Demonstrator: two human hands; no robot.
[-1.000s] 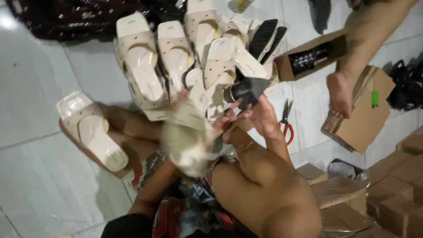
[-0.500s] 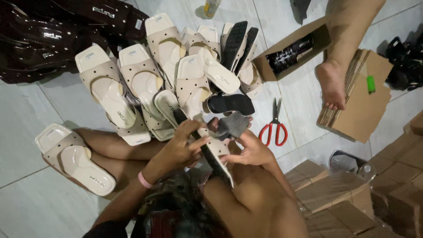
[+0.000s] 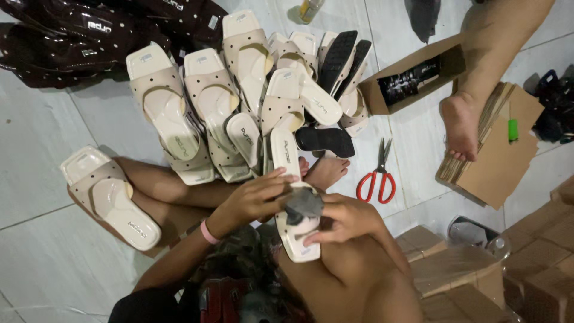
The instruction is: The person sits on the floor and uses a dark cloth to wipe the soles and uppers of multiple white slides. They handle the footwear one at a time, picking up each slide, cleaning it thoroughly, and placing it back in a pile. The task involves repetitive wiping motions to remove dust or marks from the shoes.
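A cream slide sandal (image 3: 290, 179) lies lengthwise over my lap, toe end near my knee. My left hand (image 3: 254, 199) grips its strap from the left. My right hand (image 3: 342, 218) holds the toe end and presses a dark grey crumpled wad (image 3: 303, 205) into the strap opening. Both hands touch the sandal. A pink band sits on my left wrist. Beyond my hands lies a heap of several matching cream sandals (image 3: 239, 101), some showing black soles.
Red-handled scissors (image 3: 376, 179) lie on the tiled floor to the right. An open cardboard box (image 3: 406, 78) and a stack of flat cardboard (image 3: 496, 149) are further right, with another person's foot (image 3: 459, 125) resting there. Single sandal (image 3: 110, 194) at left. Dark bags (image 3: 89, 30) top left. Cartons (image 3: 478, 275) lower right.
The view has shifted so the pile sits higher. The sandal in my hands has turned from sole-side to upright, and the grey wad now sits at its strap.
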